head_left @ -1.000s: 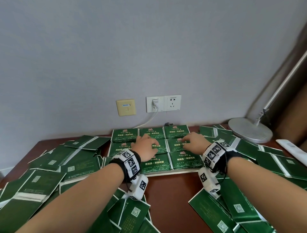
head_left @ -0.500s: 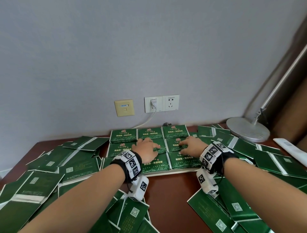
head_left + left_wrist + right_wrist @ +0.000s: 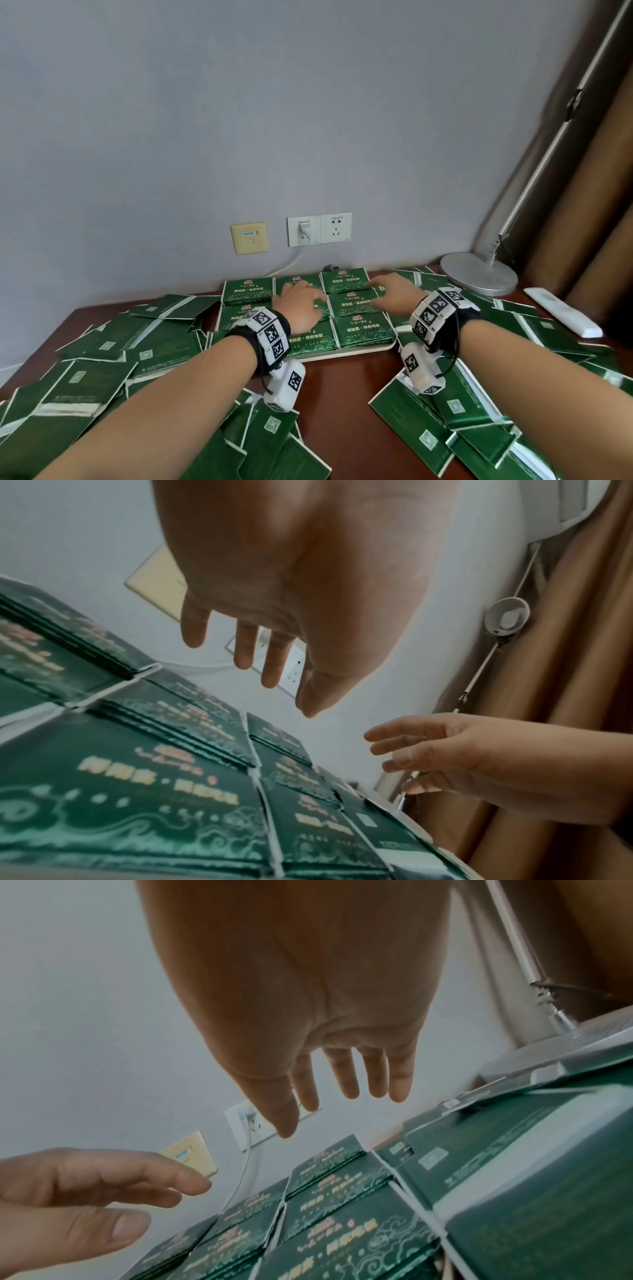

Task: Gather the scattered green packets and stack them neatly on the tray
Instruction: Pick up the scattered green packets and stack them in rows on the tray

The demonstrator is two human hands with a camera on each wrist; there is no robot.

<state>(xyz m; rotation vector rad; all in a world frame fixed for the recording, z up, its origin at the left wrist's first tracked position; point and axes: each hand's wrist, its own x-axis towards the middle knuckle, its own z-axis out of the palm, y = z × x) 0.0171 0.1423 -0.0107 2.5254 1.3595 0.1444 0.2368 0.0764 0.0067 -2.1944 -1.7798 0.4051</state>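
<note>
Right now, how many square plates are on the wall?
3, in a row: a beige plate on the left, a plugged white socket in the middle, an empty white socket on the right. None looks hidden.

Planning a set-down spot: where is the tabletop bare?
One bare strip of dark brown wooden tabletop, between the white tray's front rim and both forearms. Scattered green packets crowd the left, more packets the right; stacks fill the tray.

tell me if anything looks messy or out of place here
Yes. The stacks on the tray look tidy, but loose green packets lie scattered and overlapping on the table on both sides. Both hands are empty.
</note>
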